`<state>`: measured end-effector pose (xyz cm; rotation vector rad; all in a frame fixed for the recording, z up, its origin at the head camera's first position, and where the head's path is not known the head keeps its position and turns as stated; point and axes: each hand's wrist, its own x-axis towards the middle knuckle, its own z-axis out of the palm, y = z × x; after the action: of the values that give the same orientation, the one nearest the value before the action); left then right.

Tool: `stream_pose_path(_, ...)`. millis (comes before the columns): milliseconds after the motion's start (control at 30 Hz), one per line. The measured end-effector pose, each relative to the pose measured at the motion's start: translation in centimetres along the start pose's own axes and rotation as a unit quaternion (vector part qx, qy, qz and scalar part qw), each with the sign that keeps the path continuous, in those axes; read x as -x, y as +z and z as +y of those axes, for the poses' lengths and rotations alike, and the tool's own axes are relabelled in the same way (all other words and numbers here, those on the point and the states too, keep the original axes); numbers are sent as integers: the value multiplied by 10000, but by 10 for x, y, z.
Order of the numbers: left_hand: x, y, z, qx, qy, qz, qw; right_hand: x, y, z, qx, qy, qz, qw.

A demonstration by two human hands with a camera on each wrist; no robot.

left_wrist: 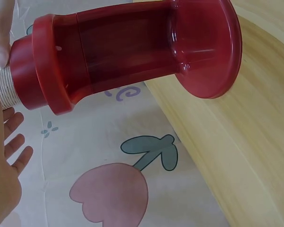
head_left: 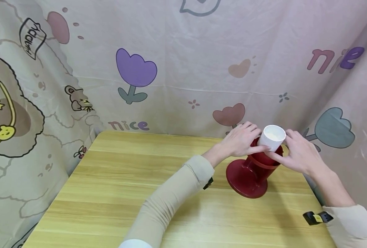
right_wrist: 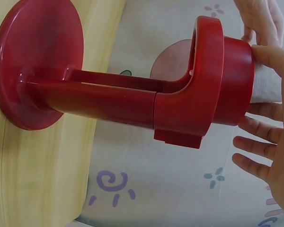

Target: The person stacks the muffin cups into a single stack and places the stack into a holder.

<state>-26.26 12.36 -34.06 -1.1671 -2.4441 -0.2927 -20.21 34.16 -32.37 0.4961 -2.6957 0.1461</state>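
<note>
A dark red stand with a round base and a ringed top, which looks like a cup dispenser (head_left: 245, 179), stands on the table. Out of its top rises a white stack of paper cups (head_left: 274, 137), mouth upward; closely layered rims show on the stack (left_wrist: 7, 87) in the left wrist view. My left hand (head_left: 241, 140) holds the stack from the left, thumb across its front. From the other side my right hand (head_left: 302, 151) holds it too, the thumbs nearly meeting. The right wrist view has the right hand's lower fingers (right_wrist: 255, 146) spread beside the red collar.
The wooden table (head_left: 124, 179) stretches to the left and front of the stand. A printed curtain (head_left: 177, 69) hangs close behind the table and along both sides. Black wrist straps show at both cuffs.
</note>
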Motion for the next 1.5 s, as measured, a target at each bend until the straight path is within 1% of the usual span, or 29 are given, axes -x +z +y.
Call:
stream_pose_path(100, 1, 3, 0, -14, 2, -22, 10000, 2, 1, 1, -170, 61, -69, 9998)
stream_pose_path(233, 2, 8, 0, -13, -66, -125, 9999, 3, 3, 2, -273, 108, -148, 9995)
stream_pose_path(533, 1, 11, 2, -127, -86, -372, 9992, 8, 5, 5, -573, 249, -273, 9977)
stream_pose_path(733, 2, 16, 2, -86, -171, -498, 9986, 10, 8, 6, -702, 250, -272, 9969)
stream_pose_path(867, 3, 18, 2, -37, -232, -520, 9984, 11, 10, 7, -761, 225, -238, 9966)
stream_pose_path(1233, 0, 19, 4, -164, -168, -693, 9973, 12, 12, 9, -890, 224, -293, 9954)
stream_pose_path(1500, -1, 20, 5, -152, -216, -815, 9963, 13, 14, 11, -918, 215, -325, 9950)
